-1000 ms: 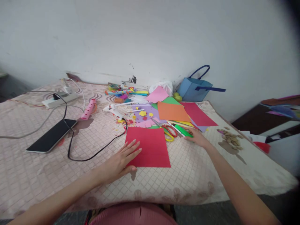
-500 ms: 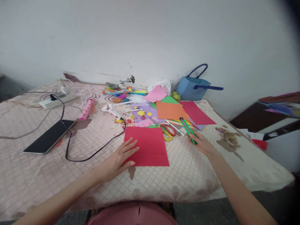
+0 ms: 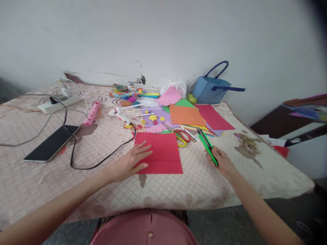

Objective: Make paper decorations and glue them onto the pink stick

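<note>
A red sheet of paper (image 3: pixel 163 153) with a crease across its lower part lies flat before me. My left hand (image 3: pixel 134 160) rests on its left edge, fingers stretched out and holding nothing. Off to the right of the sheet, my right hand (image 3: pixel 221 161) grips a green utility knife (image 3: pixel 207 146), raised above the cloth and pointing away from me. Just beyond the sheet's far right corner lie scissors (image 3: pixel 182 139) with red and yellow handles, beside white pens (image 3: pixel 190 133).
A white glue gun (image 3: pixel 119 115) and its black cord lie left of centre. A tablet (image 3: pixel 52 144), power strip (image 3: pixel 60 102) and pink tube (image 3: pixel 92 114) are further left. Coloured sheets (image 3: pixel 186 115), a blue bag (image 3: pixel 211 90) and brownish pieces (image 3: pixel 247 143) lie behind and right.
My right hand has moved slightly right and nearer to me with the utility knife. The left hand stays on the red paper. The whole view has shifted a little.
</note>
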A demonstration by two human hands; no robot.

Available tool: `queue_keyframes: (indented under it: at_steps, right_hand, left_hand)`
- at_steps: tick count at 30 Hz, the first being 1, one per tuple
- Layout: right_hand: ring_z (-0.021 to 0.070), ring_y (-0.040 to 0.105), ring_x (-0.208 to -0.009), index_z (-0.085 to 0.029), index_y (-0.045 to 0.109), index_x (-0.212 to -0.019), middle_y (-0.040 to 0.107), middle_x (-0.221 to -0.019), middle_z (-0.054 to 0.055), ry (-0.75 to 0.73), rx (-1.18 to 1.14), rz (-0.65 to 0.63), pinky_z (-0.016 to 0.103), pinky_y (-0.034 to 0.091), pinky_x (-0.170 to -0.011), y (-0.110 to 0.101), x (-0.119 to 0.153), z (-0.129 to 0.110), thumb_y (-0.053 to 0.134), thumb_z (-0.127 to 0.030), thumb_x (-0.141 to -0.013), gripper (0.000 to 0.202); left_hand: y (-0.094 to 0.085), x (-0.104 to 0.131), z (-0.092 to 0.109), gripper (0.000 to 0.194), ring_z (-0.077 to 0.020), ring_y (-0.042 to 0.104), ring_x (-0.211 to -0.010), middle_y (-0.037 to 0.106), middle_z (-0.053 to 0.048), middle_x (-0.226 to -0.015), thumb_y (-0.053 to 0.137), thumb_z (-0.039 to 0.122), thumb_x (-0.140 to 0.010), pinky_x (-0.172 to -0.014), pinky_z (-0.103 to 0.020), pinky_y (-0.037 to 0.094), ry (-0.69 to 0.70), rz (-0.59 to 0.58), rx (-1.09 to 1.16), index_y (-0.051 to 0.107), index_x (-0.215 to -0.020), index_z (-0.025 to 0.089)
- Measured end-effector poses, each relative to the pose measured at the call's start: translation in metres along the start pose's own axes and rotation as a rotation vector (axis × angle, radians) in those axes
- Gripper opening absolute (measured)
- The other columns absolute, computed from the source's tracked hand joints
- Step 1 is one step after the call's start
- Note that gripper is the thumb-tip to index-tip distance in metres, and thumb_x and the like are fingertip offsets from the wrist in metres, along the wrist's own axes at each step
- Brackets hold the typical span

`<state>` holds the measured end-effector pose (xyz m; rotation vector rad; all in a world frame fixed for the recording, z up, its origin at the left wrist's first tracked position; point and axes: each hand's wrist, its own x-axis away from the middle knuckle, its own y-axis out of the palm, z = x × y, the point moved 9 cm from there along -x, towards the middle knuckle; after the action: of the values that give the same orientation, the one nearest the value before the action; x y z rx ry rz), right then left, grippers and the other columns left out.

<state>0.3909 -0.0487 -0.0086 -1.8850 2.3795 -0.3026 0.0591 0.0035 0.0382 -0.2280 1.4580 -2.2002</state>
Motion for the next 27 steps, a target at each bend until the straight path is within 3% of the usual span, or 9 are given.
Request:
queue_keyframes:
  at_steps: [4,10,14,16,21,24,27]
  right_hand:
    - [0.0124,0.05,-0.061,-0.02,0.049,-0.095,0.054,-0.078,0.002,0.009,0.078,-0.136,0.025,0.044,-0.053,0.016,0.011,-0.006,0.048,-0.051,-0.083,0.034]
    - [0.0099,0.045,-0.049,-0.019,0.05,-0.085,0.047,-0.061,-0.003,0.08,0.335,-0.245,0.021,0.039,-0.042,0.023,0.027,-0.005,0.046,-0.049,-0.085,0.03]
    - [0.0109,0.048,-0.051,-0.022,0.052,-0.103,0.056,-0.076,0.0,0.092,0.455,-0.293,0.021,0.041,-0.038,0.018,0.035,-0.003,0.059,-0.044,-0.076,0.036]
    - [0.0155,0.054,-0.061,-0.022,0.055,-0.103,0.06,-0.087,0.003,0.037,0.536,-0.32,0.024,0.046,-0.044,0.018,0.037,-0.006,0.061,-0.044,-0.074,0.036]
    - [0.0254,0.059,-0.086,-0.021,0.061,-0.097,0.066,-0.092,0.005,-0.11,0.688,-0.381,0.038,0.049,-0.076,0.021,0.037,-0.014,0.057,-0.043,-0.078,0.03]
    - [0.0266,0.06,-0.092,-0.022,0.06,-0.102,0.067,-0.099,0.005,-0.135,0.703,-0.374,0.038,0.047,-0.08,0.02,0.036,-0.013,0.057,-0.042,-0.078,0.032]
    - [0.0262,0.059,-0.097,-0.022,0.059,-0.106,0.065,-0.105,0.005,-0.15,0.714,-0.388,0.038,0.046,-0.083,0.019,0.038,-0.01,0.057,-0.04,-0.079,0.032]
  left_hand:
    - [0.001,-0.014,0.006,0.046,-0.0242,0.021,-0.136,0.037,-0.008,-0.142,0.038,0.039,-0.092,-0.108,-0.048,0.026,0.053,-0.008,0.017,0.04,-0.133,0.021]
    - [0.01,-0.04,0.021,0.045,-0.0218,0.03,-0.133,0.041,-0.01,-0.139,0.039,0.036,-0.091,-0.11,-0.044,0.022,0.218,-0.047,0.034,0.04,-0.133,0.019]
    - [0.019,-0.056,0.033,0.042,-0.0214,0.034,-0.13,0.047,-0.01,-0.135,0.041,0.029,-0.091,-0.109,-0.041,0.024,0.34,-0.094,0.063,0.041,-0.132,0.017]
    - [0.024,-0.062,0.038,0.04,-0.0218,0.041,-0.125,0.05,-0.01,-0.131,0.043,0.027,-0.09,-0.105,-0.038,0.029,0.366,-0.109,0.077,0.044,-0.13,0.018]
    - [0.032,-0.076,0.032,0.038,-0.0245,0.053,-0.107,0.055,-0.012,-0.117,0.05,0.032,-0.086,-0.092,-0.037,0.04,0.196,-0.059,0.024,0.051,-0.121,0.018]
    - [0.035,-0.081,0.021,0.039,-0.0238,0.056,-0.097,0.056,-0.012,-0.109,0.056,0.034,-0.081,-0.084,-0.035,0.043,0.061,-0.026,0.043,0.052,-0.115,0.015]
    - [0.039,-0.082,0.015,0.032,-0.0199,0.057,-0.085,0.059,-0.008,-0.096,0.059,0.032,-0.078,-0.075,-0.031,0.045,0.018,-0.032,0.149,0.055,-0.105,0.015]
